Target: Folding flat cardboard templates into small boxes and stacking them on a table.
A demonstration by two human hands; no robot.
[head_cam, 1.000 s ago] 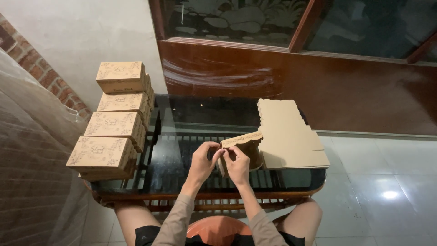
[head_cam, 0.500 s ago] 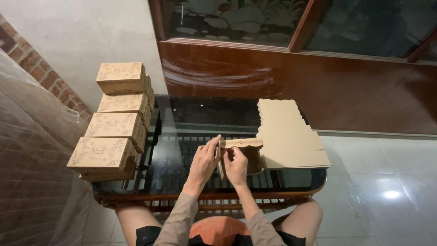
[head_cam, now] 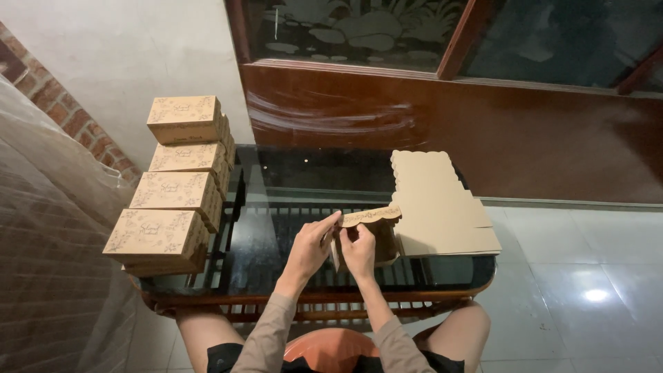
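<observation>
Over glass table (head_cam: 290, 179), left hand (head_cam: 309, 246), right hand (head_cam: 359, 250) gripping half-folded brown cardboard box (head_cam: 373, 231)

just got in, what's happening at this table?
A seated person is working a half-formed brown cardboard box with both hands over a glass-topped table. The left hand pinches the near end of its scalloped flap; the right hand grips the box's near side. A stack of flat blanks lies to the right, and finished boxes are stacked along the left edge.
</observation>
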